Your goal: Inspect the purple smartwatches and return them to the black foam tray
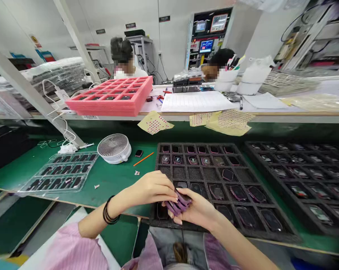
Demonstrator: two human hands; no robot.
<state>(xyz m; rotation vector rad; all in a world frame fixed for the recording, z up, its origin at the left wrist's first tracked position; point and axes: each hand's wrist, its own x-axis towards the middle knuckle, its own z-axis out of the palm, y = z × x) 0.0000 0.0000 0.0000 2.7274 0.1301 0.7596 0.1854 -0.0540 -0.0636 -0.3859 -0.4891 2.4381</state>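
Left hand (pixel 152 188), fingers pressed together, and right hand (pixel 196 210), palm upward, pinch a bunch of purple strips (pixel 179 203) between them, over the lower edge of a black foam tray (pixel 197 145) whose pockets hold purple-rimmed pieces. Open room lies on the green table (pixel 113 183) left of this tray, back from the table's front edge, near a small fan (pixel 114 148), an orange stick (pixel 143 159) and a clear plastic tray (pixel 61 172). A second black foam tray (pixel 299 176) occupies the right side.

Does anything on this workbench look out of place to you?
Yes: a small black rounded-square device lies loose on the green bench mat, beside a round white fan, while similar-looking pieces sit in the cells of the black foam tray.
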